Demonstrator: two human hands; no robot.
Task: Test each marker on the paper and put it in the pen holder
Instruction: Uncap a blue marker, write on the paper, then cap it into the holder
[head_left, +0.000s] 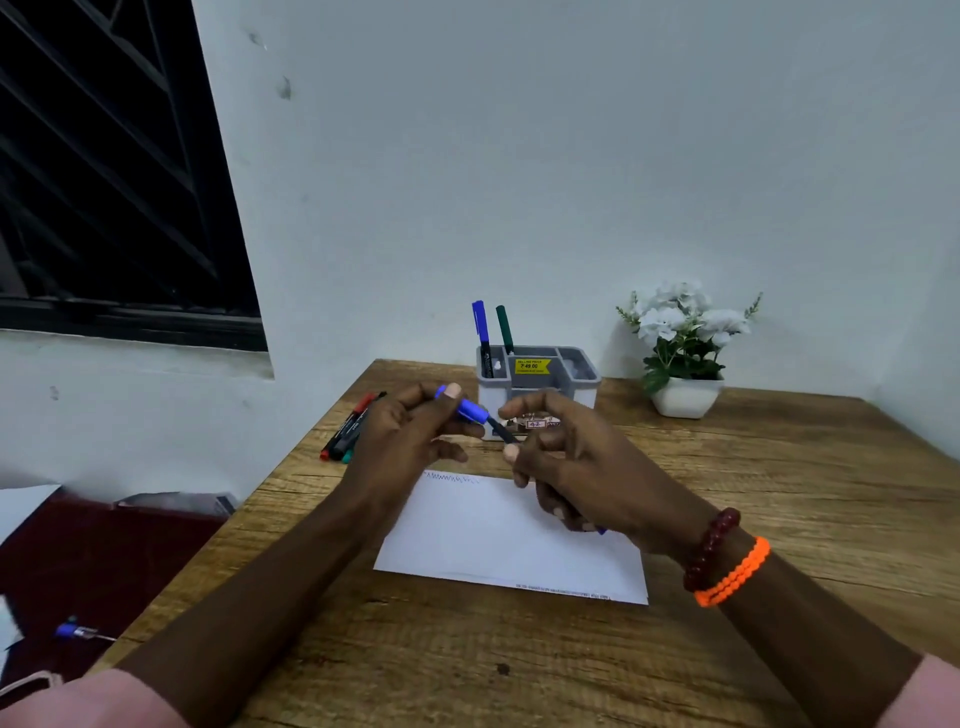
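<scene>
**Marker held between both hands above the paper**

Marker (480, 415) hangs over the paper (511, 535), probably for capping or uncapping. The left hand (410, 431) pinches its blue cap; the right hand (576, 467) grips the dark barrel, fingers curled. The pen holder (537, 382) behind has two markers.

Single head-worn wide-angle view, aimed forward and down over the bench (779, 467) toward the wall (571, 156). Close in: forearms fill the foreground, window (104, 182) at upper left. No second view, no overlap.
</scene>
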